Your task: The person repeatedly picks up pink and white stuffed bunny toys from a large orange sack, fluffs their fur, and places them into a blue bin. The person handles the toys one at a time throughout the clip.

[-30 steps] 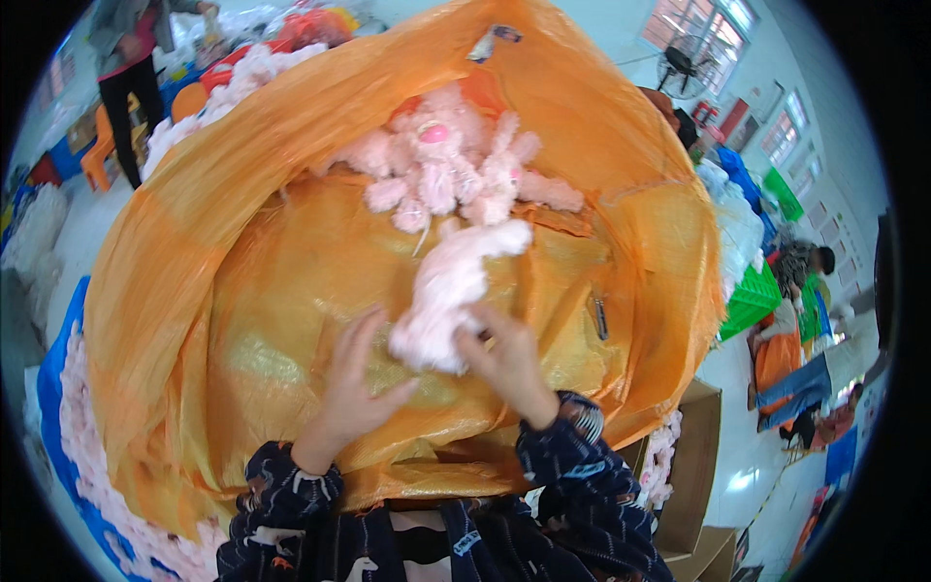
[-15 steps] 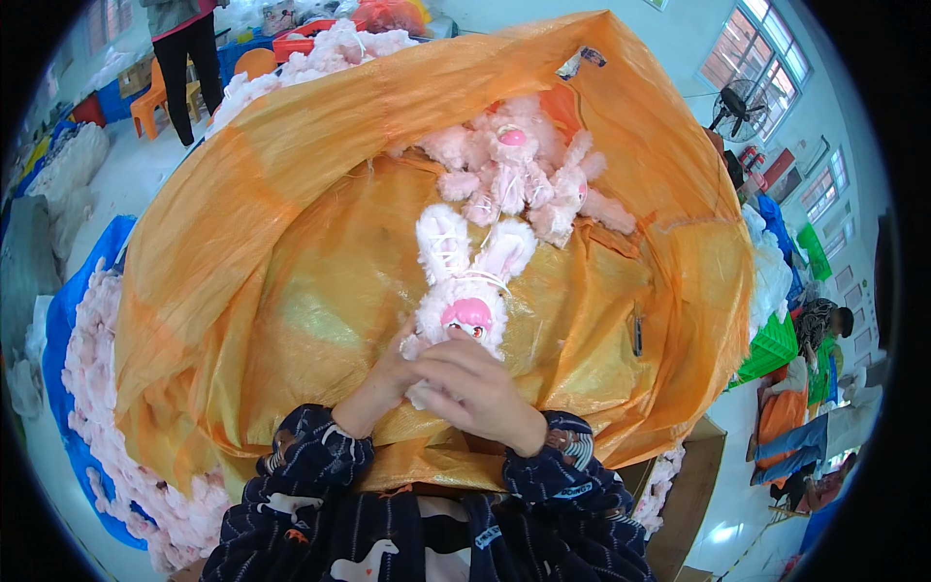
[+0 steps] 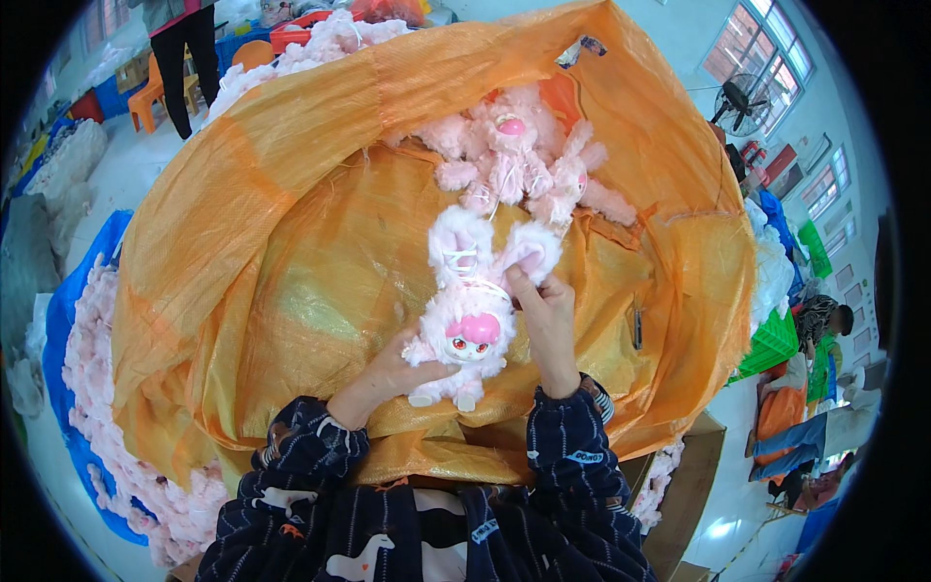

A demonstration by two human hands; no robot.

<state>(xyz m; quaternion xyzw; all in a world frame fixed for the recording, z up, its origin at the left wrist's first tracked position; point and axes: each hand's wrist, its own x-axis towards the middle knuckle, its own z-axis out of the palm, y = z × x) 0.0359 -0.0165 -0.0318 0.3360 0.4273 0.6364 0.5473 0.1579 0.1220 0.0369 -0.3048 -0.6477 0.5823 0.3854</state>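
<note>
- Landmark: orange sack (image 3: pixel 320 281), spread out in front of the person.
- Toy rabbit (image 3: pixel 470 306), pink and fluffy: over the near half of the sack, a little right of its middle. Face to camera, ears toward the sack's far side, feet toward its near edge. Can't tell if its back touches the sack.
- Left hand (image 3: pixel 396 371): over the sack's near side, forearm angled inward from the lower edge. Grasping the rabbit's body; thumb lies across the front just below the face, fingers mostly hidden behind.
- Right hand (image 3: pixel 547 320): over the sack, right of the rabbit, forearm nearly upright in view, wrist fairly straight. Pinching the lower part of the rabbit's right-side ear; thumb on the inner face, other fingers curled at the outer edge.
- Both elbows tucked low, dark patterned sleeves (image 3: pixel 572 441) at the sack's near edge.
- Pile of pink toys (image 3: pixel 514 160): on the sack's far side.
- Slim dark tool (image 3: pixel 638 330): on the sack's right part.
- Cardboard box (image 3: pixel 696 475): beyond the sack's near right edge.
</note>
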